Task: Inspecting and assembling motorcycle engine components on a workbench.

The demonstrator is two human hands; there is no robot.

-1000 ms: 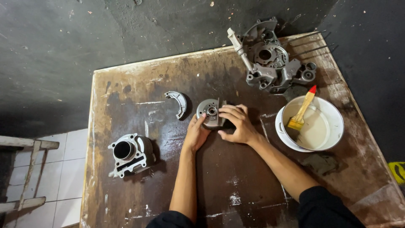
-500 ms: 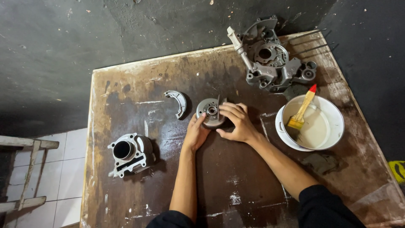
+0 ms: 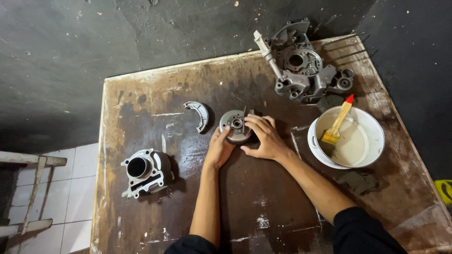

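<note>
Fingers point(image 3: 258, 123) of the right hand point(image 3: 266, 138) are curling over the right side of the round metal rotor point(image 3: 235, 125), closed on its rim, while the left hand point(image 3: 219, 149) is cupping the part from below with its fingertips pressed on the lower edge; both hands are gripping it as it is sitting flat near the middle of the stained wooden table point(image 3: 141, 103); judging by this, the part is being steadied or turned in place, and a next move would be calling for a firm, even grip; the large engine casing point(image 3: 301, 66) is lying at the far right; the white bowl point(image 3: 374, 141) with a brush point(image 3: 336, 127) is sitting just right of the hands; the cylinder block point(image 3: 143, 171) is resting well apart at left; the small curved piece point(image 3: 200, 115) is lying near the rotor.
</note>
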